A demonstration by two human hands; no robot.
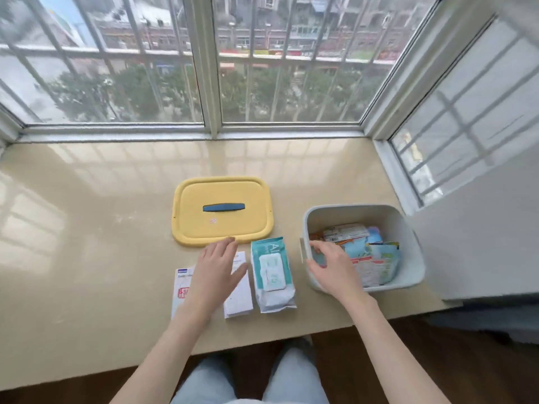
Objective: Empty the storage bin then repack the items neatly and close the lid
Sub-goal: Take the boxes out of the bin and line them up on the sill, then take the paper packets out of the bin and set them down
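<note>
A glossy beige table (87, 228) runs under the barred window (291, 83), and you face it from the near edge. The yellow lid (198, 223) lies flat at the back, handle up, probably parked there to leave you sorting room. The pale bin (361, 207) stands open on the right, within easy reach.

Your left hand (217, 269) is flat with straight fingers over a white box (239, 298), seemingly squaring it into the row. Your right hand (329, 263) reaches into the bin's near corner above the packets (376, 258). Its fingertips are hidden, so you cannot tell whether it has hold of one.

Count one lid and one bin. Three things are out: one pack of wipes (272, 275) and two white boxes, the second (181, 290) marked in red. The packets left inside overlap too much to count, so emptying looks unfinished.
</note>
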